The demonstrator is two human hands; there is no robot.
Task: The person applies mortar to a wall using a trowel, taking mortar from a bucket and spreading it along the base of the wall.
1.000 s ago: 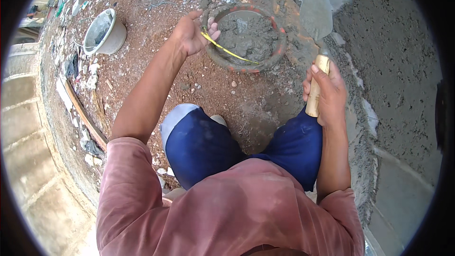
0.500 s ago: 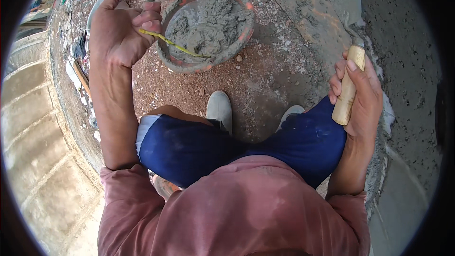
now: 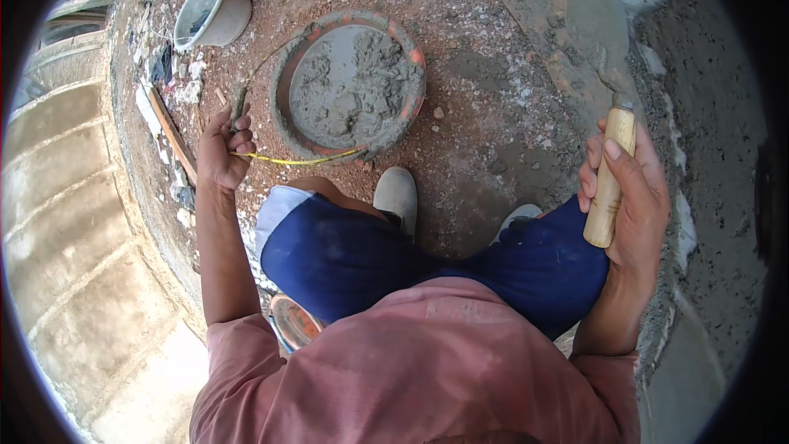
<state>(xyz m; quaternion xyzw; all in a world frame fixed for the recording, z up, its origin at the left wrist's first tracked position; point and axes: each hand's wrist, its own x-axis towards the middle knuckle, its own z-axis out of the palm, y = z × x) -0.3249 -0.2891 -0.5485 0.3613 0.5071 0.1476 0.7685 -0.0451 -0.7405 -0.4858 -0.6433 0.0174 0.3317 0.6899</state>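
I see my right hand [image 3: 629, 189] clenched on a trowel [image 3: 610, 173] beside the wall, blade bare. My left hand [image 3: 220, 148] grips a yellow string [image 3: 300, 160] by the mortar pan [image 3: 349, 82] on the ground, still full, so most laying seems left.

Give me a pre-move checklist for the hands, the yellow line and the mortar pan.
1. Left hand closed on the yellow line: ok.
2. Line free of the mortar pan: not ok, it runs to the pan's near rim.
3. Right hand firm on the trowel by its wooden handle: ok.
4. Trowel blade loaded: cannot tell.
5. Mortar in the pan: ok.
6. White shoes apart from the pan: ok.
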